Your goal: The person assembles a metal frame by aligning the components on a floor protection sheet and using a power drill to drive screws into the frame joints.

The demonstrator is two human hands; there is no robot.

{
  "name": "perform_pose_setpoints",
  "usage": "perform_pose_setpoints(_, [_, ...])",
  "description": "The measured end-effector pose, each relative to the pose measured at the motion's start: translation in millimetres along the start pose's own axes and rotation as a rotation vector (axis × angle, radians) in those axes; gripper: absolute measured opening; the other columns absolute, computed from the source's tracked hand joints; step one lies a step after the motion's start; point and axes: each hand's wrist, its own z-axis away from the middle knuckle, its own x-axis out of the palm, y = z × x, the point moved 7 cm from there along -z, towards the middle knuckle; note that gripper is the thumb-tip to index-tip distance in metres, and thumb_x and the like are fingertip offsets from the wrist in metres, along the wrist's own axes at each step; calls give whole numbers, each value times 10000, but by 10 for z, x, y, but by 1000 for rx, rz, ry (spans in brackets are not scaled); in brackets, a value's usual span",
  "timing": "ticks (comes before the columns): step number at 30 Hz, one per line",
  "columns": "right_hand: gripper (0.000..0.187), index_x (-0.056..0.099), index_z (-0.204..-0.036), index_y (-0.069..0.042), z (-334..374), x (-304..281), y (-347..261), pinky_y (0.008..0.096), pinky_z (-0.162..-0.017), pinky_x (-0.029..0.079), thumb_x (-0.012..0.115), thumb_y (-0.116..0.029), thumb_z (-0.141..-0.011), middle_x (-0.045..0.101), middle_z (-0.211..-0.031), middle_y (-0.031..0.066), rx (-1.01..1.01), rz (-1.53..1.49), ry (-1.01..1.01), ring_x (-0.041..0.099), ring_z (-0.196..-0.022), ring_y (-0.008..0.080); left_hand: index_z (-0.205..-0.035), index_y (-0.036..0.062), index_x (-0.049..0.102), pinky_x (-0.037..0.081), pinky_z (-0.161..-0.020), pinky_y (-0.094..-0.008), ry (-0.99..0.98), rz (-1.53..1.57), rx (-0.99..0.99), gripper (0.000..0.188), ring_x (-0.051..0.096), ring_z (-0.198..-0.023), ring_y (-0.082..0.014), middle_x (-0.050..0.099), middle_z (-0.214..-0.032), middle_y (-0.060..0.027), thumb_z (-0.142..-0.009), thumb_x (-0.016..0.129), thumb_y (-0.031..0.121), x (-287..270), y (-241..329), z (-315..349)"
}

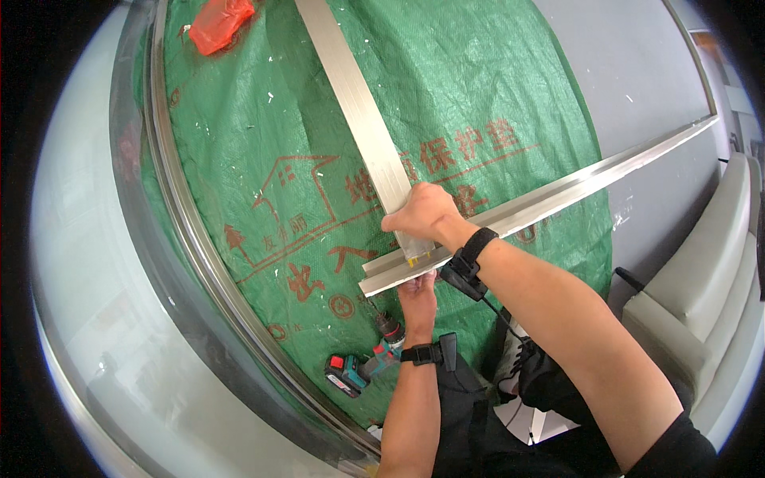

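Observation:
A wide, flat silver metal bar (351,88) runs from the far edge down to a long grooved metal rail (550,191), meeting it near the rail's left end. My right hand (424,212) is closed around the bar just above this joint. Below it, my left hand (418,296) pinches the rail's near side, its fingertips partly hidden under the edge. Small yellow pieces (414,260) show at the bar's end, between my hands. A teal and black cordless drill (374,358) lies on the green sheet, just left of my left wrist.
A green protective sheet (478,72) with red print covers the floor. A red plastic bag (221,25) lies at the far left. Curved metal track (171,191) borders the sheet's left side. A pale sofa (693,295) stands at the right, and a shoe (510,362) is near my right forearm.

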Motion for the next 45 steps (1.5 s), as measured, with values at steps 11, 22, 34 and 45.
perform_pose_setpoints(11, [571, 710, -883, 36, -15, 19, -11, 357, -788, 549, 763, -436, -566, 698, -881, 200, -22, 3, 2, 687, -853, 308, -1229, -27, 513, 450, -912, -296, 2, 107, 47, 348, 564, -1063, -162, 590, -1191, -82, -890, 587, -5, -6, -73, -37])
perform_pose_setpoints(22, [562, 693, -798, 80, -27, 22, 37, 354, -738, 548, 781, -417, -552, 686, -805, 226, -38, -24, -10, 687, -776, 298, -1194, -28, 524, 477, -858, -294, -45, -26, 25, 325, 593, -985, -173, 604, -1147, -95, -883, 605, 15, 30, -89, -51])
perform_pose_setpoints(34, [551, 694, -814, 77, -68, 98, 55, 372, -748, 547, 739, -418, -576, 683, -817, 247, -8, -9, 72, 691, -798, 330, -1178, -35, 485, 552, -805, -358, 252, 583, 46, 492, 604, -973, -201, 594, -1138, -107, -752, 725, -82, -24, -224, -160])
perform_pose_setpoints(45, [654, 622, -991, 96, -82, 127, 79, 408, -830, 534, 708, -414, -591, 665, -915, 283, -69, -17, 234, 663, -897, 393, -1186, -61, 516, 495, -863, -333, 399, 267, 15, 411, 583, -986, -174, 607, -1153, -95, -814, 685, -25, -45, -167, 9])
